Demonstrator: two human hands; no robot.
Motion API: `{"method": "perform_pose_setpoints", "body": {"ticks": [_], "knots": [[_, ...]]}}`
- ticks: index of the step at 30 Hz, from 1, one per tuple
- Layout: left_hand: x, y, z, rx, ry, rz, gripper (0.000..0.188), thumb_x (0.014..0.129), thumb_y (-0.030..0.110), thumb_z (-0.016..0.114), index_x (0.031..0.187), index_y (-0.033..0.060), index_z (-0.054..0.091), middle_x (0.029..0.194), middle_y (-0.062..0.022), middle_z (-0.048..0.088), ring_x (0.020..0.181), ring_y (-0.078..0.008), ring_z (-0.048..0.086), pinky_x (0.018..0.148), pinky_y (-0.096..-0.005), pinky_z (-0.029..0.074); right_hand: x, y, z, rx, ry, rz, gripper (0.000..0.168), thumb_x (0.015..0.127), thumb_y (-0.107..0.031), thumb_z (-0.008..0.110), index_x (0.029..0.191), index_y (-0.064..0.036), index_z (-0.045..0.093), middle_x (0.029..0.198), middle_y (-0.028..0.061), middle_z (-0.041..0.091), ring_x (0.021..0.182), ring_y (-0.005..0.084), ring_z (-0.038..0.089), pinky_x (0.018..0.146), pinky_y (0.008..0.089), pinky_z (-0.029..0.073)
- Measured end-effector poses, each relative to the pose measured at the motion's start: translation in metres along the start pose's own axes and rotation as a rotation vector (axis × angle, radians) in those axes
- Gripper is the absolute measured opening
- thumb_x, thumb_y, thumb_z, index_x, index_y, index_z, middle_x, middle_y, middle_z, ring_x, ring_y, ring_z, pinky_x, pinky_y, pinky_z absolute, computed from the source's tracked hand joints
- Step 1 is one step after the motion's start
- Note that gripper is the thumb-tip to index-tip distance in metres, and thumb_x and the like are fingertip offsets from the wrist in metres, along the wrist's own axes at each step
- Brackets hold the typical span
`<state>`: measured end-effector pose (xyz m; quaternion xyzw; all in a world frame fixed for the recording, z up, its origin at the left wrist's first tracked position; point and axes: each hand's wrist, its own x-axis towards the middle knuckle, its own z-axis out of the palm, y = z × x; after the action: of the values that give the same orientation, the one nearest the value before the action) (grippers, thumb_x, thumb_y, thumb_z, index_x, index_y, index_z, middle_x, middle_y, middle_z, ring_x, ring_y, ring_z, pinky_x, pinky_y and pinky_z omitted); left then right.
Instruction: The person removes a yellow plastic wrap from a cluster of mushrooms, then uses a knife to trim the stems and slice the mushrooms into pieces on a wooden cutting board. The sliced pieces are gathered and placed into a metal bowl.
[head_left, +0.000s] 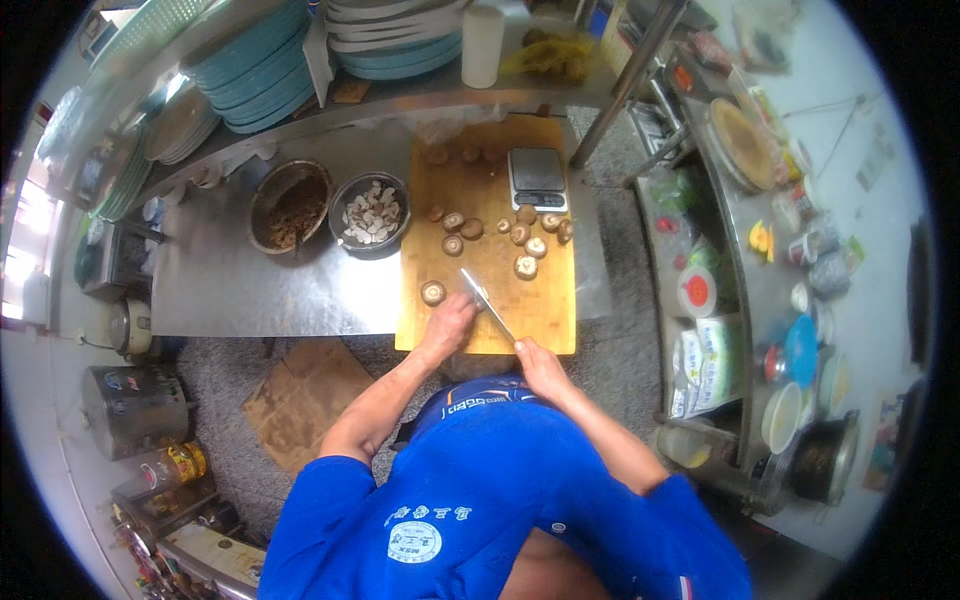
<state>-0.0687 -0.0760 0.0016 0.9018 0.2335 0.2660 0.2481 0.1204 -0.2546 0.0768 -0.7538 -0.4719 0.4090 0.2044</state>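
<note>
My right hand (541, 369) grips the handle of a kitchen knife (489, 306), whose blade points away from me over the wooden cutting board (487, 334). Close against the blade, my left hand (451, 322) presses a mushroom (482, 293) onto the board; fingers and knife hide most of it. One whole mushroom (433, 293) lies just left of that hand. Farther up the board are several brown-capped mushrooms (526, 266), some stem side up. Left of the board, a metal bowl (406, 219) holds sliced mushroom pieces (370, 215).
A digital kitchen scale (537, 169) sits at the board's far right. Another bowl (253, 234) with a brown minced mixture stands on the steel table (285, 300). Stacked plates (259, 90) and a white cylinder (481, 46) occupy the shelf above. A loaded rack (739, 300) stands at right.
</note>
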Motion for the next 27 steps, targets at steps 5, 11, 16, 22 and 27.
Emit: {"method": "perform_pose_setpoints", "body": {"ticks": [5,11,16,22,27], "knots": [[0.002,0.003,-0.011,0.006,-0.081,-0.009,0.03,0.081,0.0,0.064,0.11,-0.0003,0.07,0.119,-0.0166,0.066,0.103,-0.0373,0.063,0.087,-0.046,0.056,-0.022,-0.016,-0.011,0.027,0.04,-0.051,0.044,0.114,-0.04,0.039,0.119,-0.003,0.061,0.094,0.0346,0.069,0.096,0.0552,0.067,0.084,0.0613,0.051],[-0.005,-0.002,0.001,0.034,-0.054,-0.018,0.03,0.078,-0.001,0.064,0.108,-0.0011,0.07,0.119,-0.016,0.066,0.102,-0.038,0.062,0.087,-0.0453,0.055,-0.004,-0.009,-0.008,0.01,0.013,-0.051,0.041,0.114,-0.038,0.04,0.116,-0.003,0.06,0.094,0.0341,0.069,0.097,0.0566,0.066,0.084,0.0611,0.05],[0.0,0.003,-0.005,0.032,-0.056,-0.001,0.032,0.075,-0.003,0.065,0.107,-0.0014,0.07,0.117,-0.0161,0.065,0.104,-0.0377,0.062,0.087,-0.045,0.055,-0.006,-0.005,0.001,0.006,0.013,0.005,0.041,0.113,-0.038,0.042,0.116,-0.001,0.061,0.095,0.0334,0.069,0.097,0.0546,0.066,0.086,0.0597,0.05],[-0.001,0.0,-0.005,0.059,-0.055,-0.01,0.031,0.075,-0.003,0.066,0.105,-0.0011,0.071,0.115,-0.0156,0.066,0.101,-0.0372,0.062,0.086,-0.0453,0.055,-0.003,-0.006,-0.002,0.017,0.04,-0.088,0.044,0.114,-0.039,0.042,0.112,0.001,0.06,0.084,0.028,0.067,0.083,0.0469,0.07,0.077,0.0558,0.052],[0.001,0.003,-0.006,0.024,-0.013,0.015,0.03,0.075,-0.002,0.066,0.105,0.0004,0.071,0.112,-0.0153,0.065,0.099,-0.0368,0.062,0.084,-0.046,0.055,0.014,0.014,0.008,-0.001,-0.003,-0.049,0.044,0.114,-0.039,0.041,0.109,0.0,0.059,0.076,0.0224,0.065,0.072,0.0409,0.07,0.07,0.0506,0.053]]}}
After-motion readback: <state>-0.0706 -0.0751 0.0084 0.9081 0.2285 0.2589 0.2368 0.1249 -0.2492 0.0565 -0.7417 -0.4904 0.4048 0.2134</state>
